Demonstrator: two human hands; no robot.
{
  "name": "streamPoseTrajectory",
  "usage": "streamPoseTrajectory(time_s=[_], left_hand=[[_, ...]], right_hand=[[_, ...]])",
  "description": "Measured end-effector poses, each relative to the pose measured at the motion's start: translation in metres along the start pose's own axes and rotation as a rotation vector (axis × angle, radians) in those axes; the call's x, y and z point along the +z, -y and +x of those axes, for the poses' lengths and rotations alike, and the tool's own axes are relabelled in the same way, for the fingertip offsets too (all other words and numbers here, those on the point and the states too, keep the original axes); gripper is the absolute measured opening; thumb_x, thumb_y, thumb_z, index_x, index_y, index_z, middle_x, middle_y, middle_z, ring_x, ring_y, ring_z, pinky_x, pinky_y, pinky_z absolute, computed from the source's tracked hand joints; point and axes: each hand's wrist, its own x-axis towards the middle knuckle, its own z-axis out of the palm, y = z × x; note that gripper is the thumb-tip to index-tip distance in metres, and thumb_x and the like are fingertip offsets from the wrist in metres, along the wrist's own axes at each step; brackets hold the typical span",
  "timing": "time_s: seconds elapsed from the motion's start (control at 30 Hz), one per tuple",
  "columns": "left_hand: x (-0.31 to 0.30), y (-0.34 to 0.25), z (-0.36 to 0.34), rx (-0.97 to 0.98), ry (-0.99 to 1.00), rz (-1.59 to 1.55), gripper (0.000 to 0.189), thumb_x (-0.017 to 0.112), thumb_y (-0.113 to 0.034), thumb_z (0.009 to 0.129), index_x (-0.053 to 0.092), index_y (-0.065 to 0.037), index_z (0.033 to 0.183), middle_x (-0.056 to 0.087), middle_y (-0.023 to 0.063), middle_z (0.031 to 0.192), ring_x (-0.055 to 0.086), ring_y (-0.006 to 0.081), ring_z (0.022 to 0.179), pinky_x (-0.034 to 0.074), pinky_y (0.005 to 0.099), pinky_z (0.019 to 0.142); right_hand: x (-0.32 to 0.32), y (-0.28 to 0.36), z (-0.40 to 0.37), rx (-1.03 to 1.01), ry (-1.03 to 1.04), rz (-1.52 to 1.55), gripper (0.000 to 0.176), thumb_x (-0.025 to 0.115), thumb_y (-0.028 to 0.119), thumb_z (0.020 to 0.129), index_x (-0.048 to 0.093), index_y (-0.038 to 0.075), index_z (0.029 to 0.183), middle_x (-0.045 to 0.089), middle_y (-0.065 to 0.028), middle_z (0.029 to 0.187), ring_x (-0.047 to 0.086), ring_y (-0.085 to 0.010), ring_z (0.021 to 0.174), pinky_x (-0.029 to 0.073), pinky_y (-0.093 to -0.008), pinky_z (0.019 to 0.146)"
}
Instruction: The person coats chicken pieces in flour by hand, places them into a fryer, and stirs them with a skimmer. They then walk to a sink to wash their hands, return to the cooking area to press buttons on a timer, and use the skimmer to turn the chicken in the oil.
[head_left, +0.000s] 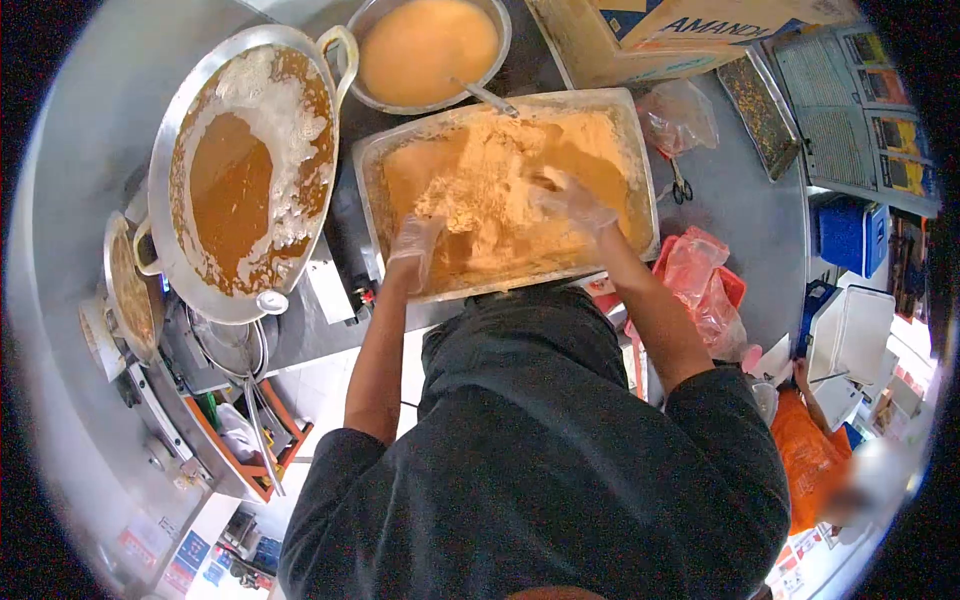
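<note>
A large rectangular metal tray (640, 170) full of orange-yellow breading flour lies in front of me. My left hand (415, 245), in a clear plastic glove, rests in the flour at the tray's near left, fingers spread. My right hand (572, 203), also gloved, presses into the flour mound near the tray's middle right; whether it grips anything under the flour is hidden. A metal bowl (505, 45) of orange batter with a spoon (487, 97) in it stands just beyond the tray.
A big wok (200, 70) of bubbling brown oil sits to the left on a burner. Scissors (680, 186) and plastic bags (680, 118) lie right of the tray, with a cardboard box (690, 30) behind. Another person in orange (810, 455) is at lower right.
</note>
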Motion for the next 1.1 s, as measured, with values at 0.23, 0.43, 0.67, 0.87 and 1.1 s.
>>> streamPoseTrajectory(time_s=[0.23, 0.43, 0.67, 0.87, 1.1], left_hand=[[0.012, 0.035, -0.007, 0.171, -0.154, 0.47, 0.034, 0.052, -0.03, 0.095, 0.068, -0.001, 0.102, 0.068, 0.0253, 0.107, 0.065, 0.0441, 0.099, 0.052, 0.046, 0.087], [0.025, 0.061, 0.024, 0.345, -0.234, 1.077, 0.03, 0.055, -0.026, 0.089, 0.07, -0.002, 0.096, 0.068, 0.0258, 0.105, 0.067, 0.0403, 0.097, 0.052, 0.0441, 0.085], [0.017, 0.153, 0.104, 0.592, 0.08, 0.221, 0.013, 0.06, -0.018, 0.083, 0.062, -0.005, 0.082, 0.057, 0.009, 0.089, 0.057, 0.0261, 0.079, 0.05, 0.0358, 0.071], [0.002, 0.053, 0.027, 0.482, 0.094, 0.344, 0.017, 0.07, -0.016, 0.076, 0.069, -0.002, 0.085, 0.069, 0.0232, 0.099, 0.067, 0.0382, 0.092, 0.052, 0.044, 0.079], [-0.011, 0.009, -0.02, 0.595, 0.102, 0.888, 0.028, 0.064, -0.026, 0.082, 0.068, 0.0, 0.094, 0.068, 0.0265, 0.097, 0.067, 0.0408, 0.097, 0.053, 0.0465, 0.085]], right_hand=[[-0.026, -0.08, 0.023, 0.18, -0.509, -0.459, 0.052, 0.062, 0.036, 0.094, 0.056, -0.003, 0.128, 0.066, -0.0199, 0.111, 0.065, -0.0291, 0.099, 0.053, -0.043, 0.085], [-0.011, -0.068, 0.029, 0.474, -0.519, -0.589, 0.049, 0.064, 0.035, 0.089, 0.06, -0.006, 0.116, 0.067, -0.0245, 0.107, 0.066, -0.0353, 0.099, 0.053, -0.0479, 0.086], [-0.017, -0.063, 0.006, 0.101, -0.418, -0.8, 0.047, 0.064, 0.038, 0.087, 0.065, 0.001, 0.116, 0.07, -0.0231, 0.109, 0.068, -0.0377, 0.1, 0.053, -0.0441, 0.087], [0.001, -0.061, -0.007, 0.102, -0.682, -1.056, 0.056, 0.07, 0.039, 0.085, 0.058, 0.002, 0.126, 0.069, -0.0261, 0.113, 0.067, -0.0407, 0.106, 0.052, -0.0474, 0.093], [-0.033, -0.094, -0.054, -0.666, -0.537, -1.922, 0.036, 0.06, 0.02, 0.092, 0.06, 0.007, 0.125, 0.062, -0.0276, 0.126, 0.059, -0.0415, 0.119, 0.049, -0.0493, 0.099]])
